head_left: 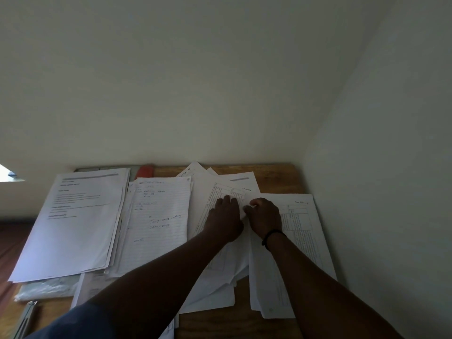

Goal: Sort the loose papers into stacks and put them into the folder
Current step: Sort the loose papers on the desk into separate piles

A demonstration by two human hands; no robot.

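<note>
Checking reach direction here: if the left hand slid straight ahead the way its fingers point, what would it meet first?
The left hand lies flat on the white table-printed sheet, fingers pointing away; it would likely cross the fanned white papers behind, then the cream wall. Depth unclear.

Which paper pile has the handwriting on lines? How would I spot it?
Look at the wooden table against the wall. The lined pile is second from the left, beside the typed pile. Only its top sheet has ruled lines with handwritten notes.

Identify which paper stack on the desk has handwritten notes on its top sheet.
The lined stack, second from the left. Its top sheet carries handwriting; the left stack shows printed text, and the two right piles show tables.
</note>
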